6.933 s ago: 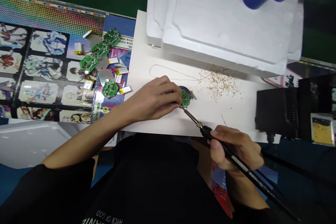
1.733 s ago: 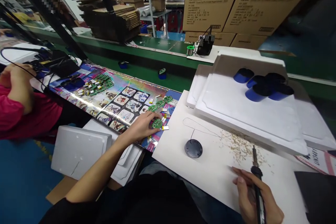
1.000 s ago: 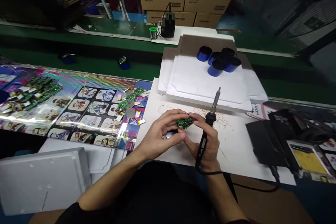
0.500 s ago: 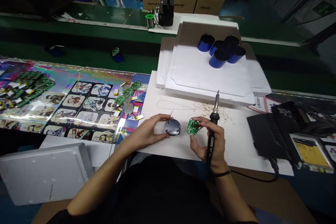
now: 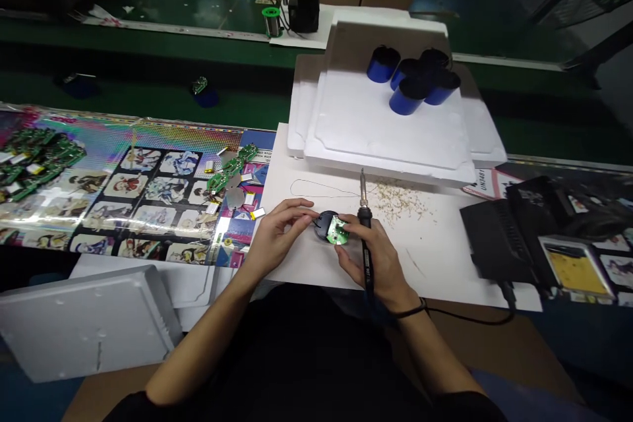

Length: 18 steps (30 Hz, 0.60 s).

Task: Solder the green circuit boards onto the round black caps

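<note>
A green circuit board (image 5: pixel 337 233) lies on a round black housing (image 5: pixel 324 222) on the white work sheet (image 5: pixel 435 264). My left hand (image 5: pixel 281 235) grips the housing's left side with its fingertips. My right hand (image 5: pixel 378 264) holds a black soldering iron (image 5: pixel 365 252) upright, tip pointing away from me, and its fingers press against the board's right edge. The iron's tip is above the board, not touching it. The fingers hide part of the housing.
A thin wire loop and pale scraps lie on the sheet. Behind it, a white foam tray (image 5: pixel 386 119) holds several blue cylinders (image 5: pixel 413 82). Boards and small batteries lie on the printed mat (image 5: pixel 123 191) at left. A black soldering station (image 5: pixel 499 241) stands at right.
The board has moved from beside the housing onto it. My hands have come closer together, and the soldering iron has shifted left with my right hand.
</note>
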Available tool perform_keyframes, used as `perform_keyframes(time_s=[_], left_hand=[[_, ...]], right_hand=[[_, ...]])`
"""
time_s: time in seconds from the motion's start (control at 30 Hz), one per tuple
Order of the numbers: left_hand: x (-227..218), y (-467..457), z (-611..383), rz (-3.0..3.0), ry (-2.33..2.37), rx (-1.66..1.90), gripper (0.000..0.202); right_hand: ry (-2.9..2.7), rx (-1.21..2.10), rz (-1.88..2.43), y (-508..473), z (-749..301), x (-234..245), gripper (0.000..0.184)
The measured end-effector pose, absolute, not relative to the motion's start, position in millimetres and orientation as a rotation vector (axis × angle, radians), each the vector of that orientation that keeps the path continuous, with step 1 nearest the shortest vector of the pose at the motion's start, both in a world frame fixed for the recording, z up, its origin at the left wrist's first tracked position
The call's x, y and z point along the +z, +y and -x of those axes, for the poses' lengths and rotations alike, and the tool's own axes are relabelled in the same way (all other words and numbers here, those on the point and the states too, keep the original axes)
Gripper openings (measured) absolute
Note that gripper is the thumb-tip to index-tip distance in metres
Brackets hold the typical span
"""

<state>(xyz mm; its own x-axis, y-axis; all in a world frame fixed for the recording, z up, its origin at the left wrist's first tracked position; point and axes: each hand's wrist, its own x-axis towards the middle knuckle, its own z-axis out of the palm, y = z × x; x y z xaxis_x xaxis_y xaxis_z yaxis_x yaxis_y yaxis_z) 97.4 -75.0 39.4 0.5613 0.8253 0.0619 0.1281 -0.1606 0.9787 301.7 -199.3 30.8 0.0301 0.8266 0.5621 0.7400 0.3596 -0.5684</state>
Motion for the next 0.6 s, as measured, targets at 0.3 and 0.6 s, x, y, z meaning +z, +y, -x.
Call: perform_keyframes(time_s=[0.3, 0.6], left_hand=[[38, -82, -114, -1.324, 0.808, 0.740, 0.032], [44, -81, -114, -1.555, 0.787, 0.741, 0.020]], right_hand=[[-1.756, 0.069, 1.367, -192, -297, 28, 0.051], [-1.621, 0.078, 1.341, -187, -294, 39, 0.045]])
